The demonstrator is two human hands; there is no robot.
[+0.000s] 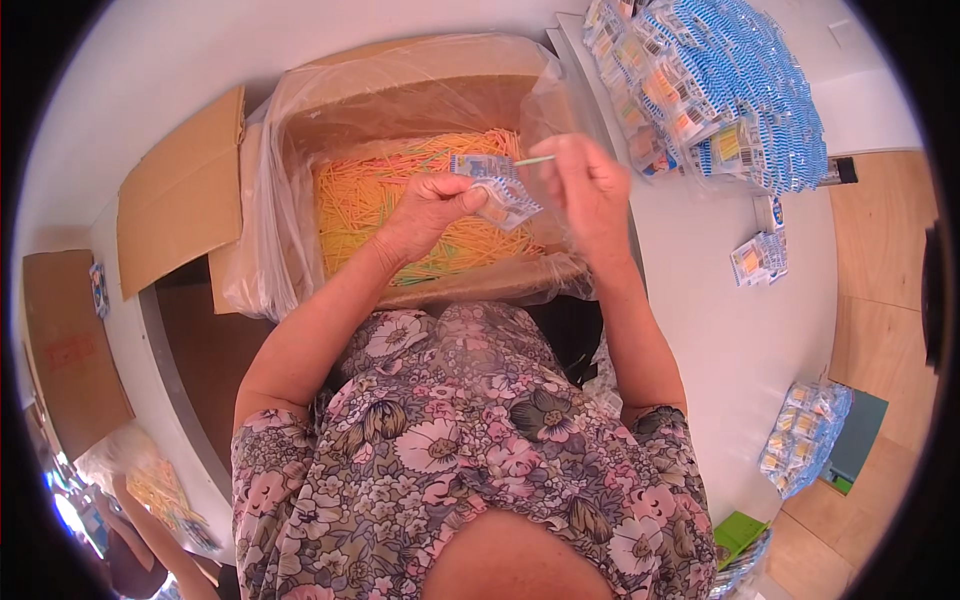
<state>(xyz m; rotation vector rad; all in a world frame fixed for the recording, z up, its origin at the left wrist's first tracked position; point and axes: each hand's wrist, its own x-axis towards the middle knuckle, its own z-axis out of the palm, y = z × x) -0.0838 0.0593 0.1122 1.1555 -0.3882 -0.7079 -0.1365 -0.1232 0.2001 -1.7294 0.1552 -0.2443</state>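
My left hand (430, 213) is closed on a small clear plastic packet (503, 200) with blue-and-white striped edges, thumb on top. Just to its right, my right hand (585, 190), slightly smeared by motion, pinches a thin pale-green stick (533, 160) whose tip points left at the packet. Both hands are above an open cardboard box (400, 68) lined with clear plastic. Inside lies a loose layer of thin sticks (375, 215) in orange, yellow, pink and green. What else the packet holds is too small to tell.
A large pile of striped packets (735, 95) stands at the far right on a white table (700, 290). A few packets (760, 258) lie nearer, and another bundle (806, 438) sits by a green board (857, 440). Cardboard flaps (185, 190) stick out left. Another person (140, 530) is at lower left.
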